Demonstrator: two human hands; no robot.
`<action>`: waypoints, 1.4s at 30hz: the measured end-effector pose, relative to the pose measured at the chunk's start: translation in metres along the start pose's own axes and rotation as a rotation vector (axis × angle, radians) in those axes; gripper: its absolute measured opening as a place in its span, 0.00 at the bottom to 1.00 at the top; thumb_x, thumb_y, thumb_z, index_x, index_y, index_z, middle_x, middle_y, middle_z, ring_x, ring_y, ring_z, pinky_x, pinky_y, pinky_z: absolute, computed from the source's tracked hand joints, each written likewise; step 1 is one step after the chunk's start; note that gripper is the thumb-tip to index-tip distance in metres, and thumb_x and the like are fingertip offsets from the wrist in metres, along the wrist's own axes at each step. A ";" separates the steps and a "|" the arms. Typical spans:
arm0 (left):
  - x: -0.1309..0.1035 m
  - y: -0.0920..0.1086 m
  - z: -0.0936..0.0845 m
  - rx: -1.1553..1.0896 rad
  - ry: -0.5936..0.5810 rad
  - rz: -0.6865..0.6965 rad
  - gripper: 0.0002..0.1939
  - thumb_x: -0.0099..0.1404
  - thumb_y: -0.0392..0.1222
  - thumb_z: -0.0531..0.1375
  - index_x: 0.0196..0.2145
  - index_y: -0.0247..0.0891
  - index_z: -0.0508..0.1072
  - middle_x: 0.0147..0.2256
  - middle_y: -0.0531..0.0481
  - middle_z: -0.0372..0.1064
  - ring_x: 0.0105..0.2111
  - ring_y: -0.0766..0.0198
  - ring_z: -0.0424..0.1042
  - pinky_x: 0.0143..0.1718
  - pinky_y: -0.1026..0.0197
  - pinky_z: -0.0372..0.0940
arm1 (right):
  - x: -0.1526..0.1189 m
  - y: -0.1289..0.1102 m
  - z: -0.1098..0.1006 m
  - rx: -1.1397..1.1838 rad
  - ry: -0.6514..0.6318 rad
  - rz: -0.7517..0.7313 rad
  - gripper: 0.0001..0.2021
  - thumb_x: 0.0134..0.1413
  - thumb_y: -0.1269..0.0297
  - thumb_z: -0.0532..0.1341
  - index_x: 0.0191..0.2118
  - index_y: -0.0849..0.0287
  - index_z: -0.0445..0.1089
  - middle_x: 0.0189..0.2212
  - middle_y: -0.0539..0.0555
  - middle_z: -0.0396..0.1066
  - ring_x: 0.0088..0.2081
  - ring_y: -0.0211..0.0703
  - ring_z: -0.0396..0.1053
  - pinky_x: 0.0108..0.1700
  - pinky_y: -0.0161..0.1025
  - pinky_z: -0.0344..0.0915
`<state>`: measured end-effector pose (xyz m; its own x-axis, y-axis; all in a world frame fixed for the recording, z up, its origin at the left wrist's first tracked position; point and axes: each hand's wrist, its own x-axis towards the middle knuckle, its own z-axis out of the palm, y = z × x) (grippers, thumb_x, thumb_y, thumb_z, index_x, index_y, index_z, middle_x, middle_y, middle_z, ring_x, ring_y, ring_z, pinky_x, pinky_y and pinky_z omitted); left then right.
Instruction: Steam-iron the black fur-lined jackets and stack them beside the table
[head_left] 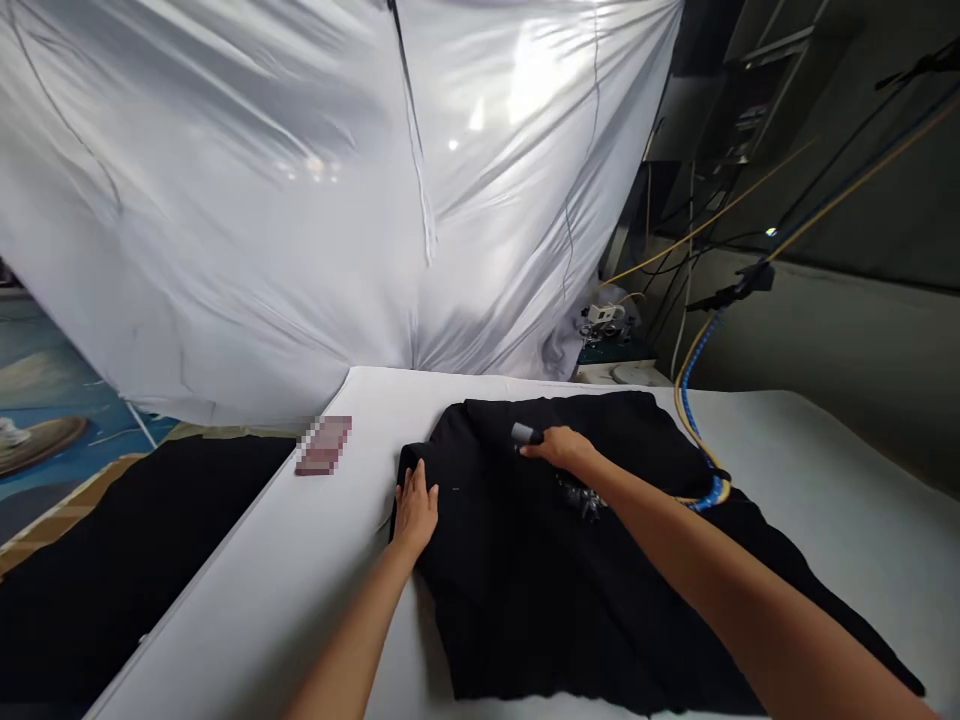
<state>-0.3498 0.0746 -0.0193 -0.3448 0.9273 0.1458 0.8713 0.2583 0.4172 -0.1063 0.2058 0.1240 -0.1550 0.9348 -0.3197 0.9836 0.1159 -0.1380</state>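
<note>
A black garment (525, 580) lies spread over the white table (300, 560). My left hand (416, 507) rests flat on the garment's left edge, fingers apart and pointing away from me. Over the garment's upper middle, my right hand (562, 447) is closed around a small grey and black tool (526, 434), whose grey end points left. Beneath my right forearm, a small clump of shiny clear bits (583, 498) sits on the cloth, partly hidden by the arm.
A pixelated dark red item (326, 446) lies at the table's left. More black cloth (165, 540) is beyond the left edge. White sheeting (300, 220) hangs behind. A blue and yellow hose (686, 385) drops from the upper right onto the garment near my right forearm.
</note>
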 end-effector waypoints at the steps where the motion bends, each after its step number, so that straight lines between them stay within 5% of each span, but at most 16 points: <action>1: 0.000 -0.006 0.003 0.001 -0.023 0.007 0.28 0.66 0.42 0.41 0.61 0.33 0.44 0.60 0.41 0.48 0.61 0.58 0.44 0.58 0.48 0.47 | 0.013 -0.011 -0.009 0.007 0.041 0.043 0.35 0.36 0.35 0.56 0.43 0.61 0.71 0.42 0.63 0.69 0.44 0.56 0.67 0.41 0.45 0.63; 5: -0.003 -0.021 0.017 0.045 -0.057 0.037 0.27 0.66 0.43 0.40 0.61 0.33 0.47 0.60 0.43 0.48 0.61 0.58 0.42 0.59 0.45 0.40 | 0.062 -0.045 -0.035 0.060 0.143 0.196 0.36 0.40 0.36 0.53 0.46 0.63 0.69 0.45 0.65 0.68 0.45 0.55 0.66 0.41 0.43 0.62; 8: -0.005 -0.022 0.022 0.072 -0.005 0.029 0.26 0.66 0.43 0.38 0.59 0.33 0.52 0.59 0.44 0.51 0.61 0.57 0.41 0.59 0.45 0.38 | 0.080 -0.065 -0.026 0.043 0.089 0.156 0.37 0.38 0.35 0.53 0.45 0.63 0.69 0.43 0.64 0.69 0.44 0.55 0.67 0.39 0.42 0.63; 15: -0.003 -0.019 0.017 0.071 0.012 0.004 0.26 0.66 0.42 0.40 0.60 0.31 0.49 0.57 0.41 0.54 0.60 0.57 0.44 0.58 0.44 0.41 | 0.038 -0.079 0.013 -0.063 -0.166 0.054 0.36 0.33 0.34 0.57 0.42 0.60 0.71 0.37 0.60 0.72 0.40 0.52 0.69 0.37 0.39 0.63; 20: -0.005 -0.019 0.016 0.079 0.023 0.007 0.25 0.65 0.41 0.41 0.59 0.29 0.51 0.57 0.40 0.55 0.60 0.56 0.45 0.58 0.43 0.40 | -0.042 -0.041 0.014 -0.145 -0.175 0.039 0.36 0.32 0.35 0.58 0.43 0.59 0.71 0.41 0.61 0.70 0.42 0.54 0.68 0.38 0.40 0.62; 24: -0.006 -0.014 0.013 0.071 0.043 -0.019 0.26 0.65 0.40 0.42 0.59 0.29 0.50 0.56 0.38 0.56 0.60 0.54 0.46 0.58 0.39 0.37 | -0.104 -0.001 0.027 -0.197 -0.336 -0.071 0.33 0.29 0.36 0.60 0.39 0.58 0.73 0.36 0.58 0.72 0.39 0.53 0.69 0.35 0.39 0.63; 28: -0.004 -0.002 0.004 0.038 0.178 -0.067 0.26 0.64 0.39 0.44 0.59 0.29 0.49 0.59 0.37 0.50 0.60 0.50 0.42 0.57 0.39 0.38 | -0.133 0.028 0.037 -0.135 -0.407 -0.094 0.31 0.28 0.36 0.60 0.35 0.57 0.74 0.32 0.57 0.72 0.35 0.51 0.70 0.33 0.39 0.63; 35: -0.007 0.041 -0.014 -0.113 0.226 0.147 0.24 0.64 0.37 0.44 0.58 0.33 0.52 0.58 0.41 0.53 0.61 0.56 0.42 0.59 0.45 0.40 | -0.096 0.069 0.009 -0.006 0.042 0.325 0.33 0.39 0.36 0.54 0.42 0.60 0.71 0.39 0.62 0.70 0.41 0.54 0.68 0.37 0.42 0.62; 39: -0.021 0.065 -0.009 -0.183 0.204 0.285 0.23 0.64 0.37 0.44 0.57 0.36 0.54 0.56 0.43 0.56 0.60 0.56 0.45 0.58 0.44 0.44 | -0.062 0.096 -0.016 0.091 0.121 0.475 0.35 0.39 0.36 0.54 0.43 0.63 0.70 0.41 0.64 0.69 0.43 0.56 0.67 0.38 0.43 0.63; 42: -0.030 0.087 0.000 -0.189 0.173 0.372 0.23 0.64 0.36 0.44 0.57 0.37 0.55 0.56 0.43 0.56 0.60 0.56 0.45 0.57 0.42 0.46 | -0.044 0.110 -0.024 0.125 0.107 0.454 0.34 0.36 0.36 0.57 0.42 0.61 0.71 0.40 0.63 0.70 0.43 0.56 0.67 0.39 0.44 0.63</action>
<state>-0.2634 0.0693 0.0123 -0.0870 0.8846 0.4581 0.8736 -0.1532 0.4618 0.0108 0.1853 0.1452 0.3047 0.9114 -0.2765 0.9300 -0.3474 -0.1204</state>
